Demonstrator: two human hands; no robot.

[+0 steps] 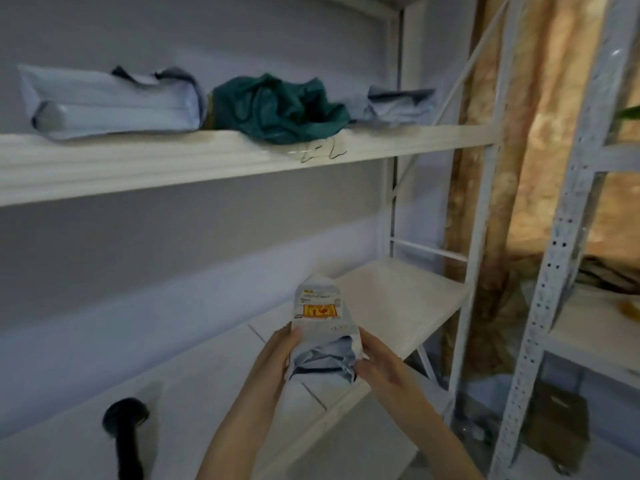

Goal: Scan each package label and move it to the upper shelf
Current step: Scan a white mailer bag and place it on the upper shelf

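I hold a small white mailer package (pixel 323 327) above the lower shelf (pixel 398 299), its label with an orange-yellow sticker facing me. My left hand (pixel 277 355) grips its left side and my right hand (pixel 377 362) grips its right side. A black handheld scanner (pixel 126 434) lies on the lower shelf at the bottom left, apart from both hands. On the upper shelf (pixel 173 164) rest a long white package (pixel 110 105), a crumpled teal package (pixel 277 109) and a light blue package (pixel 398 103).
White metal shelf posts (pixel 481 202) stand to the right. A second perforated rack (pixel 568 216) is at the far right, in front of a tan curtain (pixel 540 133). A brown box (pixel 557 420) sits on the floor beneath that rack.
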